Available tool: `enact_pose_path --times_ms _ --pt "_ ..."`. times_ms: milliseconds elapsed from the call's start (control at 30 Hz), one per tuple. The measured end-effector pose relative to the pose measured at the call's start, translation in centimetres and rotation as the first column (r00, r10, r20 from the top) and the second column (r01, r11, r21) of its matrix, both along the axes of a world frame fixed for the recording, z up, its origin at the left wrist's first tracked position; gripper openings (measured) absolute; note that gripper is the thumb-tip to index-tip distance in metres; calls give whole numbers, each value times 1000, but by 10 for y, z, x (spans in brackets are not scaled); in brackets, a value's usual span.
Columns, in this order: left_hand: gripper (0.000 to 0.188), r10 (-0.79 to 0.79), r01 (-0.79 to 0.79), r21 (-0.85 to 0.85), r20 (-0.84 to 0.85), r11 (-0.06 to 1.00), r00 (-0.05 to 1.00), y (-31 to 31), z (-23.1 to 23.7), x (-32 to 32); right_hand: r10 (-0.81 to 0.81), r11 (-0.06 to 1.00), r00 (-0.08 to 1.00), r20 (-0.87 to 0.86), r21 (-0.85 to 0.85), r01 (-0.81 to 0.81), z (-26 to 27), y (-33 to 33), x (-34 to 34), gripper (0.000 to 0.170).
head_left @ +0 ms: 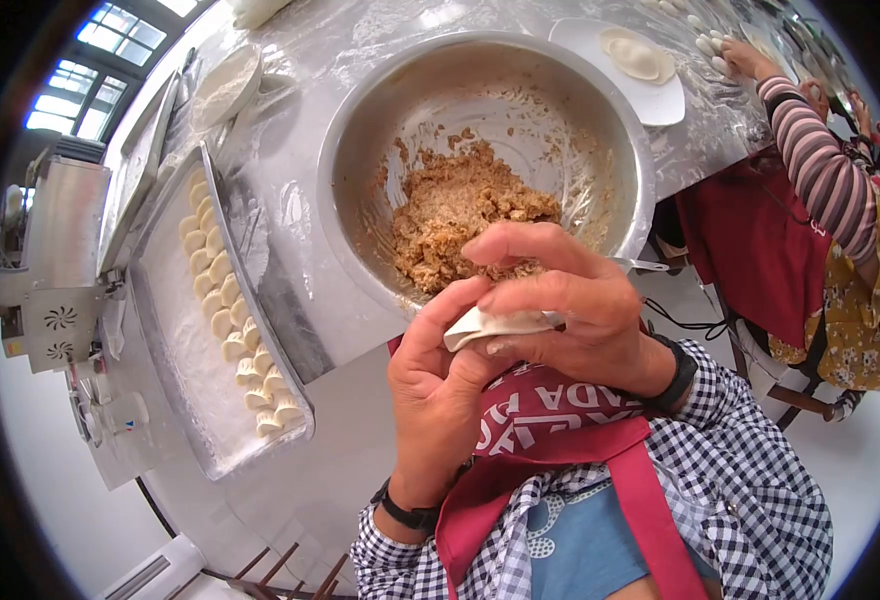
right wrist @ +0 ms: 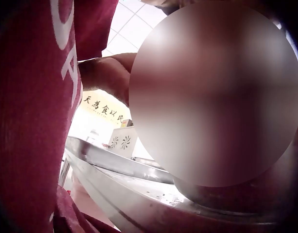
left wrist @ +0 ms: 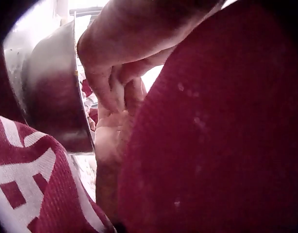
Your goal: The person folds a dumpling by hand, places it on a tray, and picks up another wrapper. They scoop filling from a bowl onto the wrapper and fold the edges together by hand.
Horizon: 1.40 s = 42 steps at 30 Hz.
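Note:
Both hands meet over the near rim of a large steel bowl (head_left: 335,215) of brown minced filling (head_left: 460,210). Between them is a pale folded dumpling (head_left: 492,326), its white dough edge facing up. My left hand (head_left: 435,375) pinches its left end between thumb and forefinger. The right hand (head_left: 590,315) curls around the other end, with its thumb below and fingers arched above. Fingers cover much of the dumpling's right part. In the left wrist view, red apron cloth (left wrist: 212,131) blocks much of the picture; a blurred disc covers much of the right wrist view.
To the left, a metal tray (head_left: 175,340) dusted with flour carries rows of shaped dumplings (head_left: 222,290). Beyond the bowl, a white plate (head_left: 660,100) bears stacked round wrappers (head_left: 638,54). A spoon handle (head_left: 640,264) juts over the bowl's right rim. Another person's striped sleeve (head_left: 820,150) reaches in at right.

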<state>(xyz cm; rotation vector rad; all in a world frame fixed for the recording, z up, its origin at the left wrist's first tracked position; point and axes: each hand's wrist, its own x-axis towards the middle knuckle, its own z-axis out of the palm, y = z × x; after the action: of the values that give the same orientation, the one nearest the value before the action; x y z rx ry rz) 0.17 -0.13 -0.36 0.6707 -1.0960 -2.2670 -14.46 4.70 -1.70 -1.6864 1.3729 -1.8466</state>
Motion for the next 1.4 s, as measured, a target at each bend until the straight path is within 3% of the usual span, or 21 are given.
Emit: enact_pose_path --times_ms 100,167,200,267,400,500,567,700,767,800,867,1000,1100,1167,1200,1267,1400 --pt "40 13 -12 -14 19 1000 1000 1 0 -1 -49 998 996 -77 -35 47 -1 -1 0 15" --pt "38 99 -74 -217 106 973 990 5 4 -7 -32 999 991 -129 -2 32 -2 0 -2 13" --pt "38 98 -73 -216 106 974 990 5 4 -6 -32 999 991 -129 -1 33 -2 0 -3 13" --pt "40 84 67 -544 248 837 965 4 3 -5 -16 1000 986 -167 -22 12 -3 -1 -5 12" --pt "42 66 193 -605 379 772 923 2 4 -1 21 1000 973 -230 -12 -24 1 0 -8 13" --pt "43 31 147 -529 313 836 949 2 4 -1 4 999 992 -128 44 2 5 0 -4 13" --pt "48 113 59 -554 272 831 955 2 8 -7 -6 999 992 -128 43 11 6 0 -3 14" --pt "44 66 123 -555 308 823 949 2 11 -6 56 998 987 -152 42 -50 1 2 -7 15" --pt "42 53 22 -400 176 916 983 2 4 -6 69 997 998 -15 21 -68 -1 3 -5 16" --pt "42 53 22 -403 174 915 983 2 1 -4 68 998 998 -17 18 -68 -1 2 -4 16" --pt "39 -2 1 -44 -9 999 1000 2 -3 -1 17 1000 1000 10 -13 -17 0 0 -2 16" --pt "40 56 -56 27 4 998 998 5 1 -4 -34 999 998 -46 -23 33 1 -3 -1 14" --pt "41 73 -70 -46 79 997 994 8 6 -6 -33 998 989 -141 -51 26 -2 -1 -4 15" --pt "43 67 29 -437 204 899 977 9 8 -7 -15 1000 980 -200 -23 11 0 0 -5 17" --pt "43 68 29 -436 204 900 977 8 8 -6 -14 1000 980 -199 -21 10 0 0 -6 17" --pt "45 16 179 -608 301 773 954 5 5 -3 34 999 983 -182 32 -29 1 1 -8 18" --pt "54 99 116 -608 308 786 946 7 5 -7 34 996 993 -115 83 -25 5 3 -7 17"
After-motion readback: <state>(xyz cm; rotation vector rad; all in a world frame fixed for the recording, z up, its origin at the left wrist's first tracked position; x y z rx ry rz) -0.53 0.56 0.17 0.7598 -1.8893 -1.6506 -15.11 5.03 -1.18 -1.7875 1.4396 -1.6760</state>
